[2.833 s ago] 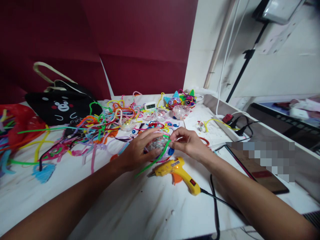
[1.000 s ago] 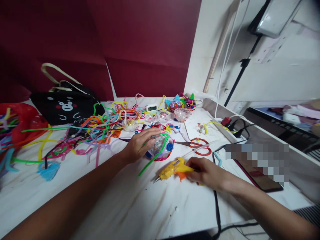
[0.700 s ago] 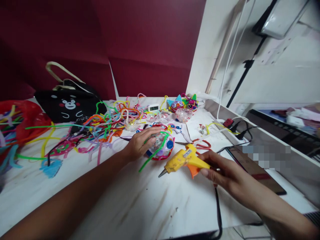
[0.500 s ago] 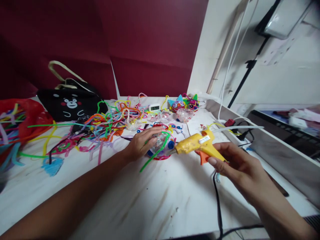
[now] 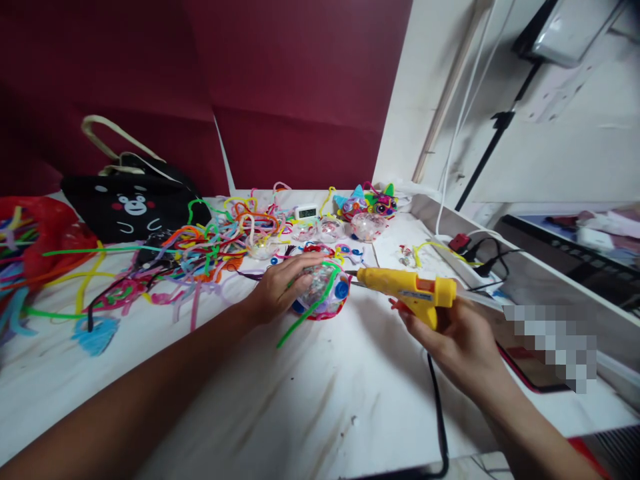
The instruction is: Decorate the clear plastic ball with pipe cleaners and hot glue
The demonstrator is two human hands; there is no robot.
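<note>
My left hand (image 5: 284, 283) curls over the top left of a clear plastic ball (image 5: 315, 283) and holds it on the table. A green pipe cleaner (image 5: 309, 316) runs across the ball, its lower end sticking out over the tabletop. On the ball's right side sits a blue round piece (image 5: 342, 290), and red trim shows along the base. My right hand (image 5: 463, 337) is wrapped around the handle of a yellow hot glue gun (image 5: 400, 283). The gun's nozzle points left, close to the ball's upper right; whether they touch I cannot tell. A clear glue stick (image 5: 483, 300) extends from its back.
Tangled pipe cleaners (image 5: 220, 247) lie left, beside a black bag (image 5: 135, 210) and a red plastic bag (image 5: 60, 233). Behind the ball are a small digital clock (image 5: 306, 212), clear balls (image 5: 369, 227) and decorated cat-eared balls (image 5: 353, 205). A power strip (image 5: 457, 257) and phone (image 5: 530, 363) lie right.
My right hand has turned the glue gun more level and raised its nozzle from the ball's lower right to its upper right. My left hand stays on the ball.
</note>
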